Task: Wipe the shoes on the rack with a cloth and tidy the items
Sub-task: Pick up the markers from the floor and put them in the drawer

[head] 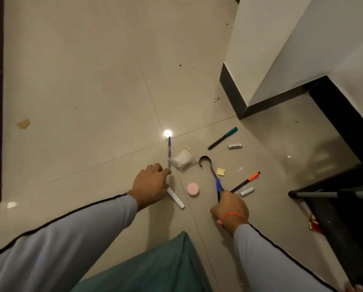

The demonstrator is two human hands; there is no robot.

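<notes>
Small items lie scattered on the tiled floor. My left hand (151,183) pinches a blue pen (169,152) that points away from me, and a white marker (175,198) pokes out under the same hand. My right hand (230,208) grips the end of a black curved tool with a blue band (212,173) and a black pen with an orange cap (247,181). Between the hands sits a pink round lid (192,189). A white crumpled packet (182,160), a green marker (222,138), a yellow note (220,171) and two small white tubes (235,146) (246,192) lie beyond.
A white wall corner with a dark skirting (233,95) stands at the right. A black rack's leg and bar (332,194) are at the far right edge, with a red wrapper (315,225) beside it. My knee in green cloth (155,268) is at the bottom.
</notes>
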